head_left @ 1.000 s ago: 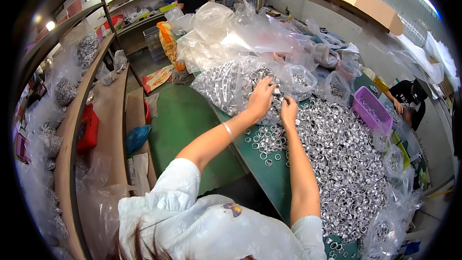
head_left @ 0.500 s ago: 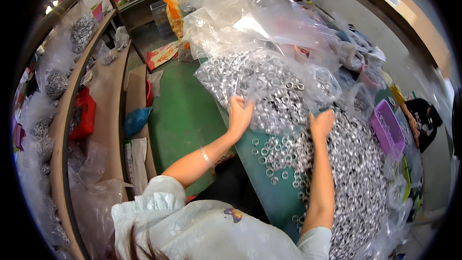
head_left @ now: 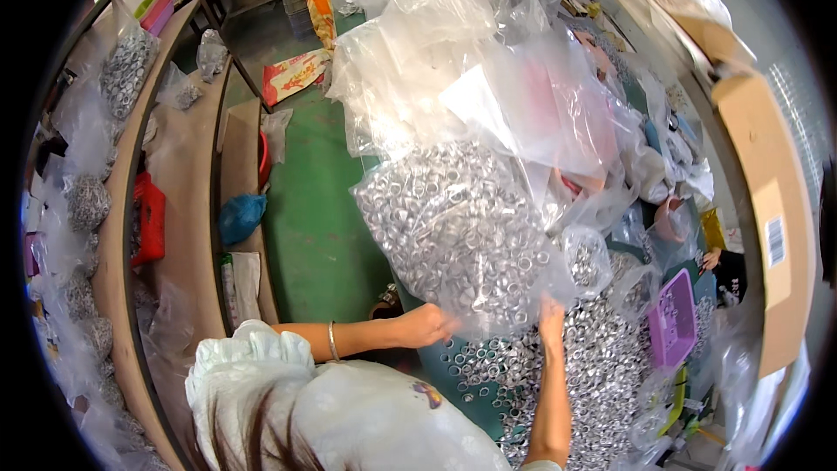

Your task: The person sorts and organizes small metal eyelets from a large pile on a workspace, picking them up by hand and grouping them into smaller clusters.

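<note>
A clear plastic bag [head_left: 453, 235] full of small silvery metal rings lies on the green table in front of me. My left hand [head_left: 425, 325] is closed at its near left corner, pinching the plastic edge. At the near right corner my right hand [head_left: 551, 321] grips the same bag, fingers closed and partly hidden by the arm and plastic. A wide heap of loose metal rings [head_left: 602, 384] covers the table below and right of the bag. Some rings lie scattered between my two forearms.
Large empty-looking plastic bags [head_left: 418, 61] pile up beyond the filled one. A purple basket [head_left: 672, 323] stands to the right, near another person's hand [head_left: 711, 258]. Wooden shelves [head_left: 187, 201] on the left hold bagged rings and a red bin [head_left: 148, 220]. A cardboard box [head_left: 767, 227] is far right.
Both hands have come nearer to my body, drawing the near edge of the bag with them over the loose rings. The left forearm now lies more sideways. The view has shifted too.
</note>
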### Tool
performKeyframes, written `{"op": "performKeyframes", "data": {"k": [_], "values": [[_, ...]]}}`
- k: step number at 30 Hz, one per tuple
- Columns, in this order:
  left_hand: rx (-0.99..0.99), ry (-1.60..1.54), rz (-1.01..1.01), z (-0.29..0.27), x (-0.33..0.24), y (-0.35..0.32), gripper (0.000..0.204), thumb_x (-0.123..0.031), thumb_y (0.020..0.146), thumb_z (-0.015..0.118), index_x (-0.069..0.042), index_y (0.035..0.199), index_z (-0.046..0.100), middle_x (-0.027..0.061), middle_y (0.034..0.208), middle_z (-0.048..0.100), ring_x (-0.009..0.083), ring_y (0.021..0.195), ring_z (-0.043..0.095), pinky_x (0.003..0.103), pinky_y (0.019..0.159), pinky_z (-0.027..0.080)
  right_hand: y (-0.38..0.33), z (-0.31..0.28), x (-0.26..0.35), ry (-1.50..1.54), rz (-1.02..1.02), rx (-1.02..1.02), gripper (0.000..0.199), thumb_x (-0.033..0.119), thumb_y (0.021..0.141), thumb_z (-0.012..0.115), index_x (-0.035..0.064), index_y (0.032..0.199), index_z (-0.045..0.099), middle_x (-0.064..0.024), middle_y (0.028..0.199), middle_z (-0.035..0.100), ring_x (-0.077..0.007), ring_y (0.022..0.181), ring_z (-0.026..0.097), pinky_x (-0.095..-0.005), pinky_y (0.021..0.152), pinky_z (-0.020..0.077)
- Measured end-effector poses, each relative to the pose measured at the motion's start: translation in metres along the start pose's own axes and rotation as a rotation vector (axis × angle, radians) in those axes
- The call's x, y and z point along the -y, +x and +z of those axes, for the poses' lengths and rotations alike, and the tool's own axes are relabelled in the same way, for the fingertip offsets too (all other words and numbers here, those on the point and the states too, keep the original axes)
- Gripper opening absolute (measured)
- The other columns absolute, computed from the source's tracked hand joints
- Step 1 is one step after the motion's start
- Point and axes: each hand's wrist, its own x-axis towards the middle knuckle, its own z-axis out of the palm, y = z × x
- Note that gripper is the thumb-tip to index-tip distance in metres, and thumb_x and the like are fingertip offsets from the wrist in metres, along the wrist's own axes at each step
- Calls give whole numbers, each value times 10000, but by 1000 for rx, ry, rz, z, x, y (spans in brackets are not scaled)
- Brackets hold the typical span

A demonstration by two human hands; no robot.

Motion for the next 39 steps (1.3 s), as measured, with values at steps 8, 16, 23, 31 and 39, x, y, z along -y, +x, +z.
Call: {"op": "performKeyframes", "data": {"k": [8, 16, 23, 31, 39], "values": [[-57, -254, -117, -94, -57, 34, 168, -50, 801, 483, -22, 664, 577, 61, 582, 578, 154, 491, 527, 283, 485, 419, 23, -12, 118, 637, 134, -104, 332, 221, 886, 574, 160, 582, 458, 75, 538, 400, -66, 491, 363, -227, 471, 296], [-484, -742, 33, -215, -99, 58, 398, -184, 936, 440, -4, 589, 513, 58, 507, 495, 91, 426, 421, 223, 386, 294, 110, -1, 281, 929, -167, -62, 447, 234, 923, 514, 169, 528, 314, 62, 490, 255, -77, 452, 249, -249, 479, 226], [-561, -927, -43, -229, -86, 73, 426, -237, 949, 443, -46, 568, 417, 30, 498, 402, 110, 437, 370, 226, 390, 245, 122, -7, 264, 1039, -206, -22, 463, 232, 940, 475, 149, 508, 327, 47, 477, 273, -85, 452, 230, -247, 468, 209], [-85, -589, -272, -178, -86, 67, 395, -173, 938, 441, 3, 597, 531, 52, 532, 518, 87, 452, 447, 214, 440, 344, 77, 4, 211, 850, -83, -59, 460, 232, 926, 503, 137, 507, 340, 41, 472, 308, -82, 437, 250, -255, 454, 207], [46, -496, -239, -127, -84, 60, 373, -152, 943, 435, -10, 606, 513, 15, 514, 477, 73, 444, 420, 229, 430, 327, 51, 7, 177, 925, 2, -92, 453, 222, 939, 486, 143, 519, 333, 50, 486, 275, -81, 451, 240, -252, 455, 207]]}}
